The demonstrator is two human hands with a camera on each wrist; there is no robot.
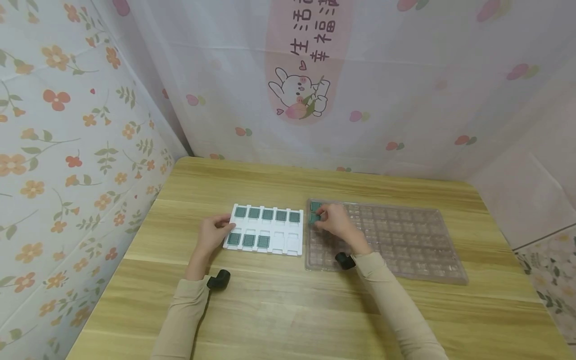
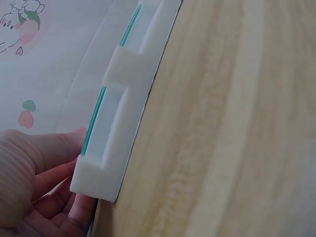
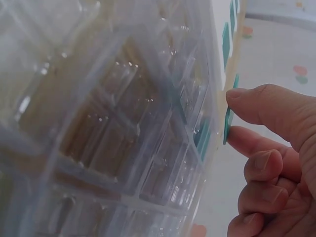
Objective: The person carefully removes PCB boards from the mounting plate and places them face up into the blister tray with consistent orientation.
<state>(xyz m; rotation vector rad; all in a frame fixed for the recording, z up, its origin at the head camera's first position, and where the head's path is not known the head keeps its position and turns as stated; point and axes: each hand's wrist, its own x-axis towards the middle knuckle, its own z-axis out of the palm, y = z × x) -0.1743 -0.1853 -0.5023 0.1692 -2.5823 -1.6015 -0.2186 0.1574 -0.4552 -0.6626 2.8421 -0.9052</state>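
A white tray [image 1: 265,227] lies on the table, with green square chips [image 1: 267,215] filling its far row and three more at the left of its near row. My left hand [image 1: 211,237] grips the tray's left edge, the thumb at the rim and the other fingers curled by the corner. Over the far left corner of a clear plastic tray [image 1: 405,240], my right hand [image 1: 337,222] pinches a thin green chip [image 3: 228,123] between thumb and index finger. Another green chip [image 1: 316,206] sits in the clear tray's far left corner pocket.
The wooden table [image 1: 270,310] carries both trays side by side, a narrow gap between them. A printed curtain [image 1: 382,75] hangs behind the table, and a floral curtain [image 1: 67,150] at its left. Dark wrist cameras [image 1: 219,280] sit at both cuffs.
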